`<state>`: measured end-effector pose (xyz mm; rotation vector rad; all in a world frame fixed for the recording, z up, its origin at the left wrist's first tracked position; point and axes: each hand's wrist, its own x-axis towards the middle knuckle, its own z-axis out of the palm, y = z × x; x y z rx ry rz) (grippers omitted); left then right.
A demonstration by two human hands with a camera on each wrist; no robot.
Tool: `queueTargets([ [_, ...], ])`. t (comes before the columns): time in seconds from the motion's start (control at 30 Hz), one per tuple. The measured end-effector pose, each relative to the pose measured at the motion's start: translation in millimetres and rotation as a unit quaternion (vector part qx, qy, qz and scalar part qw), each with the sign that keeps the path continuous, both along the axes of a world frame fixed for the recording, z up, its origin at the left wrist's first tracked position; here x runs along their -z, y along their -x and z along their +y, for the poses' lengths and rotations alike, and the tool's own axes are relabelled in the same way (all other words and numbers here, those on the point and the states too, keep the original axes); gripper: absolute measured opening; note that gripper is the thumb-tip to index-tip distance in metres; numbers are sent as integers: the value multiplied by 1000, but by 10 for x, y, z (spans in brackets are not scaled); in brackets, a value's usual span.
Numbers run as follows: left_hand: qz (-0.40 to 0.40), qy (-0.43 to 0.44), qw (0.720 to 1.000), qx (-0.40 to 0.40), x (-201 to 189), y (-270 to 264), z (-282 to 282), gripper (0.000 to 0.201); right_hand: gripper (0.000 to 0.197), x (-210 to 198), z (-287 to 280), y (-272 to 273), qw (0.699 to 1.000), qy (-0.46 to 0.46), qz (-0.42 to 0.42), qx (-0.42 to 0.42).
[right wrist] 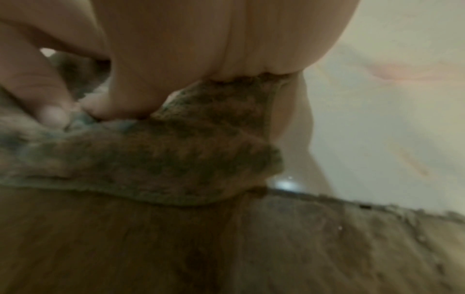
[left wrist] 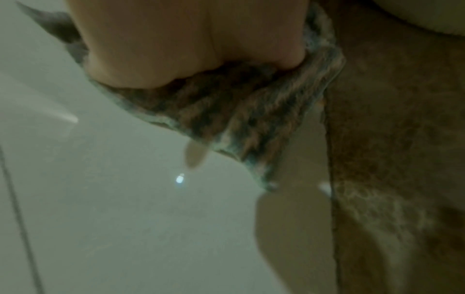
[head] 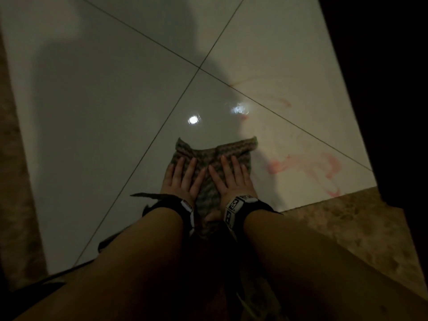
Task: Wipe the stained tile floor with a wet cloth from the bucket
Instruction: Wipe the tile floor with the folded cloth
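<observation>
A patterned grey-brown cloth (head: 208, 154) lies spread on the glossy white tile floor (head: 92, 112). Both hands press flat on it side by side: my left hand (head: 181, 177) on its left half, my right hand (head: 231, 176) on its right half, fingers straight and pointing away from me. Pink-red stains (head: 308, 167) smear the tile just right of the cloth, with fainter marks (head: 283, 103) farther off. The left wrist view shows the palm (left wrist: 176, 43) pressing the cloth (left wrist: 239, 111). In the right wrist view the palm (right wrist: 201, 49) bears on the cloth (right wrist: 163, 151), a pink stain (right wrist: 392, 71) beyond. No bucket is in view.
A brown mottled stone strip (head: 347, 228) borders the tile at the near right, and another (head: 16, 158) runs along the left. A dark upright surface (head: 382, 89) stands at the right edge. Grout lines (head: 199, 68) cross ahead of the cloth. Two light reflections (head: 193, 119) glint on the tile.
</observation>
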<state>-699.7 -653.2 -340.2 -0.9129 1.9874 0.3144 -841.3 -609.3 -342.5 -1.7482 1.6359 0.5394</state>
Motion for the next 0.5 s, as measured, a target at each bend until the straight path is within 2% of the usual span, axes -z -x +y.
queueTargets([
  [0.27,-9,13,1000,-7,34,26,22,128,125,-11,-1,35,1000,4,-8,-4],
  [0.5,35,5,999,-26,73,189,7,127,125,3,38,190,999,-7,-22,23],
])
